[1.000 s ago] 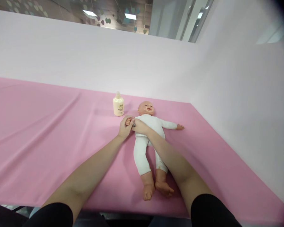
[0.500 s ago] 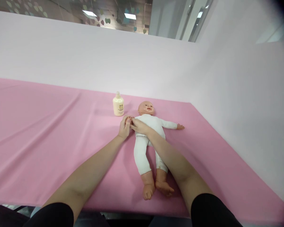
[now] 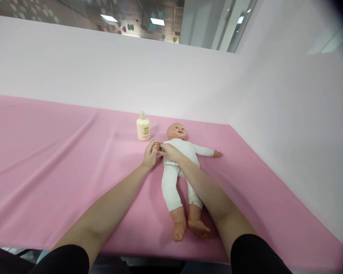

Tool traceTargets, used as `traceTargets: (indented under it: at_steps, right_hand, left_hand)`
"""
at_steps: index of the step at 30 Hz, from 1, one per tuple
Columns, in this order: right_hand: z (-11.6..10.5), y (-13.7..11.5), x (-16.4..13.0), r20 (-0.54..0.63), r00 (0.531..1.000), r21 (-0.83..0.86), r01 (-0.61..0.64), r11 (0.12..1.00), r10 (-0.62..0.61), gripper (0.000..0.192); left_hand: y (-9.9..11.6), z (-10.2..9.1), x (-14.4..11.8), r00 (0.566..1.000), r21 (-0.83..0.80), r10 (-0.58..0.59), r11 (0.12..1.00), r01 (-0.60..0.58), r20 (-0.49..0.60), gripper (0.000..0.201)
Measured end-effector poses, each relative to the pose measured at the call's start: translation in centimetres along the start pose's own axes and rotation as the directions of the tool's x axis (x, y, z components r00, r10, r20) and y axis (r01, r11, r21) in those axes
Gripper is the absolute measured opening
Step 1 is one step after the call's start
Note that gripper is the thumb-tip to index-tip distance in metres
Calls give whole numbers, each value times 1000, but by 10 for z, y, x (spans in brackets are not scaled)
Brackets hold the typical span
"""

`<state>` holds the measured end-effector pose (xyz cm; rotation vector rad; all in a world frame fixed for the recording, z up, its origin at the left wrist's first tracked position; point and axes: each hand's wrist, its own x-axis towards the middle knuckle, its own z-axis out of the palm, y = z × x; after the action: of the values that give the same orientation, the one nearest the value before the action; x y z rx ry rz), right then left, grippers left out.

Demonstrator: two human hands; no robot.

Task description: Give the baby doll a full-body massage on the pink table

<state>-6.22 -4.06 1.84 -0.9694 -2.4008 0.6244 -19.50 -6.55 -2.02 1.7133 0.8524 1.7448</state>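
On its back lies a baby doll (image 3: 171, 186) with a white cloth body, its head away from me and its bare feet near. My left hand (image 3: 150, 154) is closed around the doll's hand on the left side. Right beside it, my right hand (image 3: 170, 152) has its fingers closed on the same small hand or wrist; my fingers hide most of that arm. The doll's other arm (image 3: 204, 150) stretches out to the right, untouched. Just beyond my left hand a cream-coloured bottle (image 3: 143, 128) with a dark printed label stands upright.
A pink cloth (image 3: 60, 171) with some creases covers the table. A white wall (image 3: 108, 72) runs along the back, and another white wall (image 3: 297, 125) borders the right side. The table's front edge is close to my body.
Both hands stay at the doll's hand, with only a very slight shift of the fingers. The doll and the bottle have not moved.
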Motion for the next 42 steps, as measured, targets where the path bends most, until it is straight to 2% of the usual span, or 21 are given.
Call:
traceTargets:
  at_steps: [2, 7, 13, 17, 27, 32, 37, 42]
  right_hand:
    - [1, 3, 0, -10, 1000, 48, 24, 999, -23, 15]
    - [5, 11, 2, -4, 999, 121, 47, 991, -47, 12]
    - [6, 12, 4, 6, 1000, 177, 19, 984, -20, 16]
    - [4, 8, 3, 15, 998, 249, 51, 967, -56, 20]
    - [-2, -3, -1, 39, 995, 374, 70, 925, -91, 24]
    - [-6, -9, -2, 40, 997, 377, 52, 925, -72, 25]
    - [-3, -6, -1, 10, 999, 388, 39, 921, -47, 22]
    - [2, 5, 3, -57, 998, 321, 39, 946, -22, 19]
  left_hand:
    - [3, 0, 1, 1000, 38, -9, 999, 9, 2, 25]
    - [7, 1, 1, 999, 80, -35, 996, 37, -27, 15]
    - [5, 1, 0, 999, 22, -40, 999, 40, -3, 19]
    - [2, 0, 0, 999, -1, -37, 999, 37, -12, 21]
    - [-2, 1, 1, 999, 130, -45, 990, 49, -31, 17]
    - [-4, 1, 2, 999, 159, -25, 987, 29, -31, 16]
    - [-1, 4, 2, 997, 144, 4, 990, 6, -71, 12]
    - [4, 8, 1, 992, 63, -65, 995, 72, -108, 13]
